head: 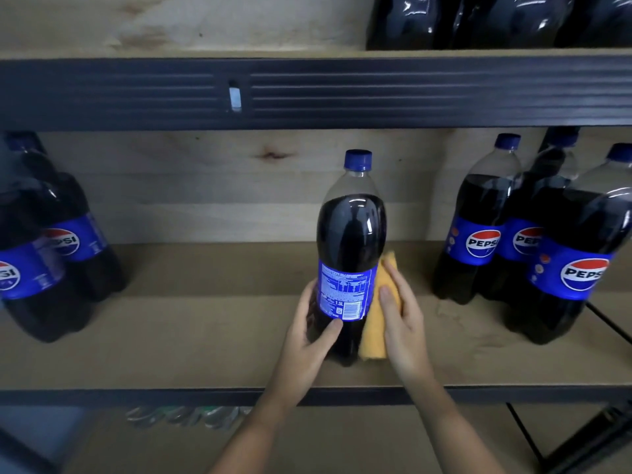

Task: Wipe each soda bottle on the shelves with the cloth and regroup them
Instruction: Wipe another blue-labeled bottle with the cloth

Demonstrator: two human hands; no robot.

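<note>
- The soda bottle (352, 254) being wiped is standing upright on the middle shelf (205, 336), near the front edge, with its long axis vertical, its blue cap at the top and the back of its label facing the camera.
- It is sitting directly between the two hands, so neither arm is having to reach far; both are touching it low on the body.
- The left hand (313, 331) is gripping the bottle's left side, thumb curled across the lower edge of the label, steadying it.
- The right hand (402, 323) is pressing the yellow cloth (374, 323) flat against the bottle's right side, fingers fairly straight over the fabric.
- Judging by this, the wipe is likely running along the vertical axis, with the upper body and neck not yet covered by the cloth.
- The group of bottles on the right (533, 241) is standing well apart; another group on the left (44, 241) lies farther off, so regrouping probably means sliding the bottle sideways.
</note>
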